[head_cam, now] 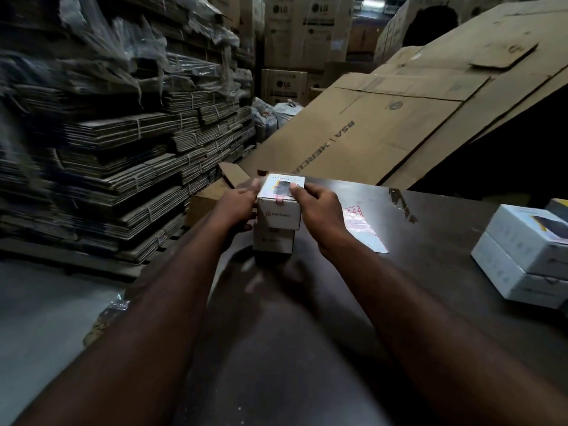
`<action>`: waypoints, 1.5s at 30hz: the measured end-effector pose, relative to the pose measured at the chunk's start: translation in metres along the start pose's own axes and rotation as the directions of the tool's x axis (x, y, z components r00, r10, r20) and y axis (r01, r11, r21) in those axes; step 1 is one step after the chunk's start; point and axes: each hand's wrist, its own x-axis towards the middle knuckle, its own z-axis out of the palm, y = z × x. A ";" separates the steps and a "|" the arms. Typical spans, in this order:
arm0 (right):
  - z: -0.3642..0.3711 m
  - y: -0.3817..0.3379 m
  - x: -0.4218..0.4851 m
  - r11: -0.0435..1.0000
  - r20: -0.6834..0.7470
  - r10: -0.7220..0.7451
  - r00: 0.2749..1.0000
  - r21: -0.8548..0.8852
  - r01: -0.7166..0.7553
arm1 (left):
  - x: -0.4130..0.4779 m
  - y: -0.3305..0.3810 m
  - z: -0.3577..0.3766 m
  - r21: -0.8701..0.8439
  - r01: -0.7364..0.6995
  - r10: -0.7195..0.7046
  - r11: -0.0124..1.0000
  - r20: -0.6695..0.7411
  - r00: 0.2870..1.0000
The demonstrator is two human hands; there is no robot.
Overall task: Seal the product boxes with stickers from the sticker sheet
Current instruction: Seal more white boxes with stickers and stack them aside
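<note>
At the centre of the frame the top product box (279, 207) sits on a second box (273, 239) on the dark table (430, 302). The left hand (236, 207) curls round its left side and the right hand (318, 210) grips its right side, thumb on the lid. A pink sticker (279, 199) straddles the lid's near edge. To seal well, steady the box and rub the sticker flat over both faces, leaving no lifted corner. The sticker sheet (364, 229) lies just right of the hands, with stacked boxes (522, 259) at the right edge
</note>
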 end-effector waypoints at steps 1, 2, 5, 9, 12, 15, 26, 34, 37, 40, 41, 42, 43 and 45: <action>0.001 -0.002 -0.001 1.000 0.003 0.004 1.000 -0.006 -0.004 | 0.000 0.000 0.001 -0.016 -0.006 0.006 1.000 0.000 1.000; 0.001 -0.002 -0.001 1.000 0.008 0.014 1.000 -0.008 -0.014 | 0.000 0.001 0.002 -0.020 -0.010 0.010 1.000 -0.002 1.000; 0.004 0.001 -0.001 0.999 0.027 0.035 0.999 0.007 -0.036 | 0.002 0.002 0.003 -0.005 -0.021 0.021 1.000 -0.008 1.000; 0.006 0.005 -0.001 0.998 0.058 0.058 0.997 0.014 -0.059 | 0.003 -0.001 0.002 -0.034 0.012 -0.011 0.999 0.023 1.000; 0.007 0.007 -0.002 0.998 0.062 0.053 0.997 0.027 -0.055 | 0.002 0.001 0.003 -0.088 0.028 -0.023 0.996 0.051 0.998; 0.009 0.005 -0.004 0.999 0.044 0.037 0.998 0.028 -0.038 | 0.002 0.004 0.003 -0.106 0.037 -0.031 0.994 0.059 0.998; -0.010 0.009 -0.009 0.993 0.018 0.093 0.996 -0.070 -0.091 | 0.012 -0.006 -0.004 -0.096 -0.143 0.114 0.985 -0.265 0.958; -0.100 0.026 -0.013 0.983 -0.172 0.097 0.980 -0.137 -0.121 | -0.053 0.036 0.056 0.253 -0.776 0.795 0.578 -0.390 0.465; -0.145 0.023 -0.016 0.979 -0.265 0.094 0.960 -0.150 -0.137 | -0.076 0.030 0.110 0.155 -0.759 0.775 0.632 -0.159 0.612; -0.190 0.012 -0.026 0.967 -0.411 -0.092 0.907 -0.254 -0.017 | -0.092 0.018 0.156 0.140 -0.717 0.712 0.683 0.096 0.696; -0.201 0.006 -0.030 0.947 -0.460 -0.219 0.861 -0.311 0.075 | -0.097 0.015 0.168 0.149 -0.718 0.697 0.680 0.174 0.696; -0.216 0.002 -0.036 0.910 -0.498 -0.348 0.795 -0.383 0.159 | -0.106 0.015 0.185 0.148 -0.724 0.685 0.674 0.244 0.687; -0.230 -0.001 -0.040 0.868 -0.519 -0.443 0.732 -0.454 0.203 | -0.113 0.016 0.199 0.138 -0.724 0.668 0.676 0.301 0.681; -0.255 -0.001 -0.042 0.789 -0.529 -0.522 0.668 -0.598 0.143 | -0.124 0.018 0.227 0.117 -0.696 0.612 0.708 0.390 0.688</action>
